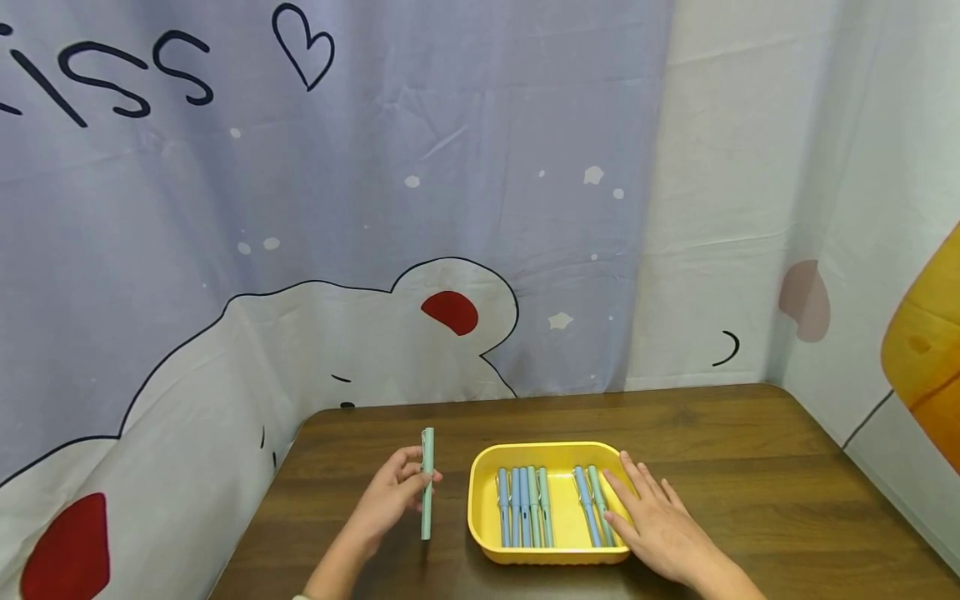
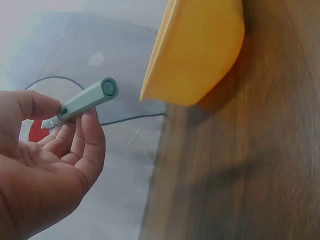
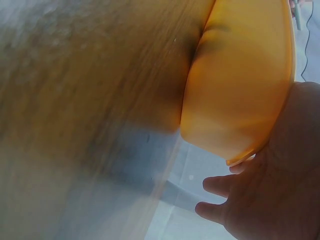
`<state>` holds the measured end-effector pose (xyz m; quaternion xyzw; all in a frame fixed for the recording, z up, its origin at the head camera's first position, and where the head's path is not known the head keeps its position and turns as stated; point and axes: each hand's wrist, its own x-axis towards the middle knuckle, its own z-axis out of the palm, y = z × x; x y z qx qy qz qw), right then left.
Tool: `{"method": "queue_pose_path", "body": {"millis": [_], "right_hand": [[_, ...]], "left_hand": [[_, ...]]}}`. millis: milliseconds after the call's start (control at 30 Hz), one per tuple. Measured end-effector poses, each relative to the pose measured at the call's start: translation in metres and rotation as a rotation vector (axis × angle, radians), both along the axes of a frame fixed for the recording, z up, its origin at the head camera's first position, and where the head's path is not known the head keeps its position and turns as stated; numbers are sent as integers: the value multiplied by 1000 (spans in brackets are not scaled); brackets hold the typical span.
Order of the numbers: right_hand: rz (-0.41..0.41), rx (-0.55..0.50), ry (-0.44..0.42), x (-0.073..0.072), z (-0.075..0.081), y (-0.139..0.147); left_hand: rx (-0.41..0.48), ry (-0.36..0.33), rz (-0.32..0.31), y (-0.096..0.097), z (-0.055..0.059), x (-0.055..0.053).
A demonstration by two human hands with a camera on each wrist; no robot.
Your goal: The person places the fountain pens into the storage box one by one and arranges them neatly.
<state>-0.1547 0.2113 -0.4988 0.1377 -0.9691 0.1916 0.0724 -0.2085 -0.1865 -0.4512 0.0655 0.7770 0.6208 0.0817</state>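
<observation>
In the head view my left hand (image 1: 392,493) pinches a pale green pen (image 1: 427,483), held upright above the table just left of a yellow tray (image 1: 480,533). The left wrist view shows that pen (image 2: 87,101) end-on between thumb and fingertips. My right hand (image 1: 663,525) rests with spread, straight fingers on the tray's right rim. Inside the tray lie two groups of pens: several blue pens (image 1: 515,508) and green pens (image 1: 544,508) on the left, and a blue pen (image 1: 587,507) beside a green pen (image 1: 600,507) on the right.
The tray stands on a brown wooden table (image 1: 360,442) with rounded back corners. Behind the table and along its sides hangs a printed curtain (image 1: 465,208), close to the table edges.
</observation>
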Motion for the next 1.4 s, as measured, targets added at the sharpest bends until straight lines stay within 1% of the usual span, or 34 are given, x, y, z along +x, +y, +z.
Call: {"method": "queue_pose_path", "body": {"millis": [133, 267, 400, 533, 700, 933, 1133, 1400], "right_hand": [[2, -5, -11, 0, 0, 0], [1, -9, -13, 0, -1, 0], [1, -6, -13, 0, -1, 0], [2, -4, -17, 0, -2, 1], [2, -8, -17, 0, -1, 1], [0, -19, -3, 1, -1, -1], [2, -20, 15, 1, -1, -1], [1, -16, 6, 0, 0, -1]], "left_hand": [[18, 6, -20, 7, 2, 2], [63, 1, -71, 14, 3, 3], [108, -11, -127, 20, 1, 3], [143, -14, -156, 27, -1, 4], [165, -25, -167, 37, -2, 4], [165, -19, -179, 50, -3, 3], [186, -26, -173, 65, -4, 2], [191, -16, -165, 81, -7, -3]]}}
